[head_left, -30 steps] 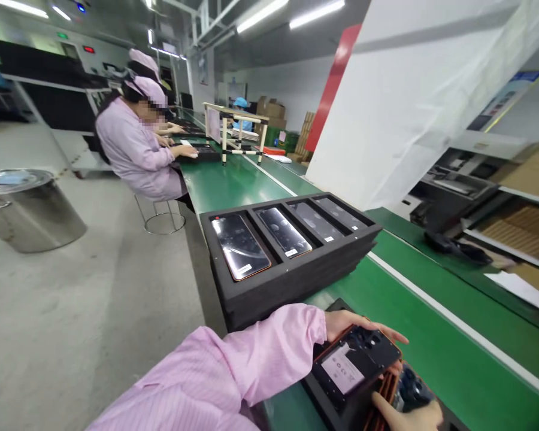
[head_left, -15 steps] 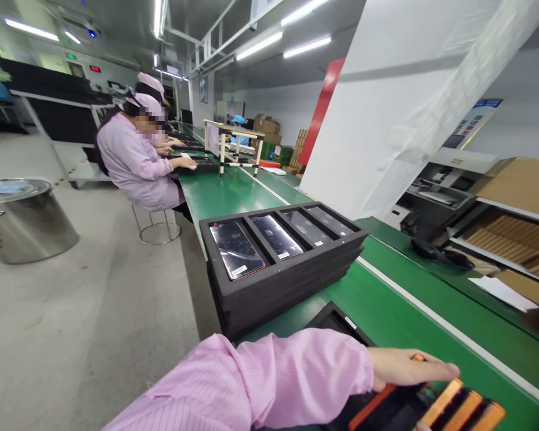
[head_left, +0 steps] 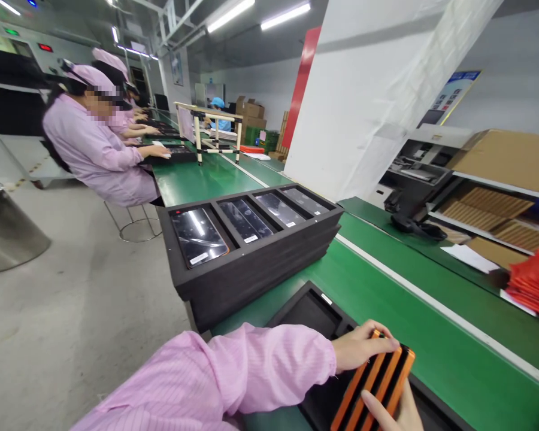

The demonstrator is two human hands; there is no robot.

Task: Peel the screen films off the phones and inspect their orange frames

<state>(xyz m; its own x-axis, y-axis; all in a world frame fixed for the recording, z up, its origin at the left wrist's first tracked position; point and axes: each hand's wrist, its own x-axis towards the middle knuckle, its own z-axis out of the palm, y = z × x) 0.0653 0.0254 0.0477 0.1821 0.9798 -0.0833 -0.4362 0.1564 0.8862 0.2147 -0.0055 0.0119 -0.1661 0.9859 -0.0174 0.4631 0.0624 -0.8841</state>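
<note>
The phones (head_left: 377, 383) are bunched between both hands over the tray (head_left: 312, 317), whether touching it I cannot tell — orange edges up, long axis slanting from lower left to upper right of the view. The left hand (head_left: 362, 347) holds their far end, fingers curled over it; the right hand (head_left: 399, 413) clasps the nearer part, thumb across the edges.

The left arm (head_left: 269, 368) stretches rightward from near left, left hand (head_left: 362, 348) curled; nearer, the right hand (head_left: 400, 419) cups, thumb raised.
</note>
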